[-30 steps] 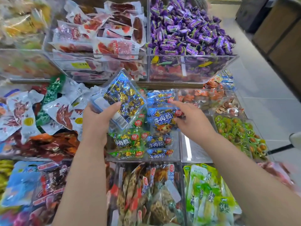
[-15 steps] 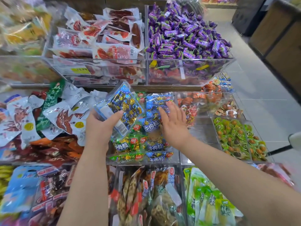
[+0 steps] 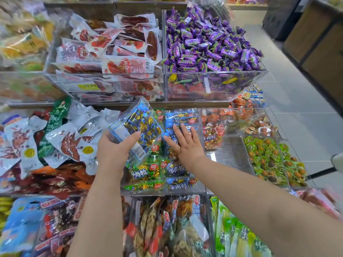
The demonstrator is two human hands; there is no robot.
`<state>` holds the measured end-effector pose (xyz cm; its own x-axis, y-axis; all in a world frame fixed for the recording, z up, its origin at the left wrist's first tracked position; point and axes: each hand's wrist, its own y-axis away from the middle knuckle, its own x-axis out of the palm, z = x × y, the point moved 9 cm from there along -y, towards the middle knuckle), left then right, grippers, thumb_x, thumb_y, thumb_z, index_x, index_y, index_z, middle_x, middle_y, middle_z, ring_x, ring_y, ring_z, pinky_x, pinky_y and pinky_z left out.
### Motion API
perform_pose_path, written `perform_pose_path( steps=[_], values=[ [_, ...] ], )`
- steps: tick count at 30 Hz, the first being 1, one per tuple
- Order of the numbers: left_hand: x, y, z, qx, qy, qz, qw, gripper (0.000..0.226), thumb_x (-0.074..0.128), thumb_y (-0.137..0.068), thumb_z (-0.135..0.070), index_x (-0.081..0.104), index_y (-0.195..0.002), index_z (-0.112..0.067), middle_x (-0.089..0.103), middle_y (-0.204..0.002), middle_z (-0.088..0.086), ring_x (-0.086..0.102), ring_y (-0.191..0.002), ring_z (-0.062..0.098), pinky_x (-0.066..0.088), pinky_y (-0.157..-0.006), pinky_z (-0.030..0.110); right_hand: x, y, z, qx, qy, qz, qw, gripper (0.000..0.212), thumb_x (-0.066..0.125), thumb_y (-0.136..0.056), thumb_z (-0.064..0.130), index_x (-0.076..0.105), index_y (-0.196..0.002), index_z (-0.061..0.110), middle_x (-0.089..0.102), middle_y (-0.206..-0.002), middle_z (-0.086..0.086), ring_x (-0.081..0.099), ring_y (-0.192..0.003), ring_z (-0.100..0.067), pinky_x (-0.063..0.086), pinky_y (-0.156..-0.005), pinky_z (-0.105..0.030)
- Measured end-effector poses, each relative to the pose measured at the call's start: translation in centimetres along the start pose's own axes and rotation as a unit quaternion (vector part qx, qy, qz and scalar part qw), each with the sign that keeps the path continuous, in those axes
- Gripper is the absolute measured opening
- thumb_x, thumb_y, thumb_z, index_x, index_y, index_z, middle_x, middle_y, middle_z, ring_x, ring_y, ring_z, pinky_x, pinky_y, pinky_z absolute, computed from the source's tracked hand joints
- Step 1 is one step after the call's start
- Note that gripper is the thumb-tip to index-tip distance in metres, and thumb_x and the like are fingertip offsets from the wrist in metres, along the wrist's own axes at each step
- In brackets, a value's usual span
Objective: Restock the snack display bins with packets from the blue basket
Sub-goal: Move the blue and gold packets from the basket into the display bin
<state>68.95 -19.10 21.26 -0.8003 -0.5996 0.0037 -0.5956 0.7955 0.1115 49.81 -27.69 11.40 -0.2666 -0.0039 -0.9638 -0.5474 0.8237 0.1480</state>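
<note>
Sweets in blue and gold foil are seen through the clear packet (image 3: 141, 127), which is gripped by the left hand (image 3: 111, 151) – the thumb is laid across the white label on its face, while the other fingers are hidden underneath. The packet is held tilted, one corner up, just above the left half of the middle display bin (image 3: 165, 191). Its barcode end is turned down towards the green packets (image 3: 143, 172) stacked there. The right hand (image 3: 185, 145) is laid palm down, with fingers straight and spread, on the blue packets (image 3: 181, 116) that fill the right half of the same bin. Nothing is grasped by it, and contact with the top packet is made by the flat of the fingers (how hard they press cannot be told). The two hands are kept close but apart, with the lower right edge of the held packet between them. Orange packets (image 3: 213, 134) are stacked in the neighbouring bin just to the right. On the shelf above, purple sweets (image 3: 209, 47) are heaped in one clear bin and red meat packets (image 3: 126, 65) are piled in the bin beside it – both well apart from the hands.
</note>
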Motion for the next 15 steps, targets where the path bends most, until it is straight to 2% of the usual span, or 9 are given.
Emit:
perform_pose_path(
  steps=[2, 4, 6, 8, 9, 11, 13, 14, 15],
  values=[
    [0.2, 0.0, 0.2, -0.001, 0.006, 0.000, 1.000, 0.030, 0.082, -0.071, -0.014, 0.056, -0.082, -0.025, 0.061, -0.073, -0.007, 0.064, -0.059, 0.003, 0.052, -0.059, 0.029, 0.3, 0.4, 0.1, 0.008, -0.008, 0.012, 1.000, 0.106, 0.043, -0.095, 0.043, -0.061, -0.111, 0.028, -0.053, -0.131, -0.013, -0.044, -0.126, -0.039, -0.024, -0.103, -0.058],
    [0.4, 0.2, 0.6, -0.008, 0.010, 0.005, 1.000, 0.032, 0.082, -0.071, -0.013, 0.055, -0.082, -0.026, 0.059, -0.072, -0.008, 0.062, -0.055, -0.001, 0.052, -0.053, 0.023, 0.6, 1.2, 0.4, -0.001, -0.029, 0.032, 0.999, 0.109, 0.043, -0.090, 0.056, -0.059, -0.113, 0.028, -0.049, -0.139, -0.015, -0.049, -0.121, -0.038, -0.025, -0.102, -0.059],
    [0.7, 0.5, 1.1, -0.021, 0.005, 0.029, 0.999, 0.032, 0.083, -0.069, -0.016, 0.055, -0.083, -0.025, 0.059, -0.074, -0.006, 0.062, -0.053, -0.002, 0.050, -0.047, 0.018, 0.5, 2.0, 0.2, -0.026, -0.054, 0.051, 0.997, 0.114, 0.046, -0.082, 0.068, -0.055, -0.115, 0.029, -0.055, -0.132, -0.013, -0.052, -0.116, -0.035, -0.027, -0.101, -0.055],
    [1.1, 0.8, 1.8, -0.040, -0.004, 0.056, 0.998, 0.039, 0.088, -0.061, -0.020, 0.056, -0.084, -0.023, 0.062, -0.076, -0.004, 0.065, -0.056, 0.002, 0.051, -0.049, 0.020, -0.7, 3.0, -0.3, -0.055, -0.137, 0.049, 0.988, 0.115, 0.052, -0.078, 0.069, -0.042, -0.132, 0.030, -0.052, -0.135, -0.008, -0.047, -0.125, -0.030, -0.026, -0.104, -0.046],
    [1.2, 1.0, 2.2, -0.050, -0.009, 0.065, 0.997, 0.045, 0.091, -0.054, -0.024, 0.057, -0.084, -0.022, 0.063, -0.075, -0.003, 0.066, -0.059, 0.006, 0.052, -0.052, 0.024, -1.7, 3.6, -0.8, -0.058, -0.218, 0.031, 0.974, 0.109, 0.056, -0.080, 0.063, -0.026, -0.144, 0.028, -0.041, -0.145, -0.005, -0.038, -0.134, -0.027, -0.021, -0.108, -0.043],
    [1.5, 1.1, 3.0, -0.069, -0.010, 0.075, 0.995, 0.049, 0.089, -0.047, -0.030, 0.058, -0.085, -0.024, 0.065, -0.073, -0.006, 0.067, -0.064, 0.010, 0.055, -0.060, 0.032, -3.6, 4.5, -2.6, -0.017, -0.435, -0.024, 0.900, 0.081, 0.061, -0.085, 0.044, 0.016, -0.150, 0.025, 0.004, -0.158, -0.002, 0.003, -0.145, -0.019, 0.005, -0.118, -0.040],
    [2.5, 1.5, 3.5, -0.081, 0.003, 0.099, 0.992, 0.052, 0.089, -0.046, -0.031, 0.060, -0.088, -0.025, 0.066, -0.074, -0.008, 0.067, -0.066, 0.008, 0.053, -0.064, 0.032, -4.2, 5.5, -3.9, 0.046, -0.669, -0.023, 0.741, 0.047, 0.063, -0.086, 0.029, 0.047, -0.130, 0.035, 0.048, -0.132, 0.006, 0.049, -0.121, -0.009, 0.040, -0.107, -0.035],
    [3.2, 1.8, 3.7, -0.086, 0.008, 0.116, 0.989, 0.056, 0.091, -0.044, -0.031, 0.059, -0.089, -0.025, 0.066, -0.075, -0.009, 0.067, -0.065, 0.007, 0.052, -0.064, 0.030, -4.1, 6.0, -3.8, 0.062, -0.743, -0.006, 0.667, 0.038, 0.066, -0.083, 0.028, 0.054, -0.118, 0.039, 0.056, -0.116, 0.011, 0.060, -0.104, -0.005, 0.049, -0.097, -0.032],
    [3.9, 2.1, 3.9, -0.089, 0.004, 0.134, 0.987, 0.058, 0.092, -0.044, -0.032, 0.059, -0.090, -0.026, 0.066, -0.074, -0.010, 0.067, -0.065, 0.005, 0.051, -0.064, 0.029, -4.0, 6.3, -3.4, 0.064, -0.773, 0.013, 0.630, 0.036, 0.070, -0.080, 0.030, 0.057, -0.112, 0.040, 0.059, -0.108, 0.013, 0.064, -0.096, -0.007, 0.054, -0.090, -0.033]
  ],
)
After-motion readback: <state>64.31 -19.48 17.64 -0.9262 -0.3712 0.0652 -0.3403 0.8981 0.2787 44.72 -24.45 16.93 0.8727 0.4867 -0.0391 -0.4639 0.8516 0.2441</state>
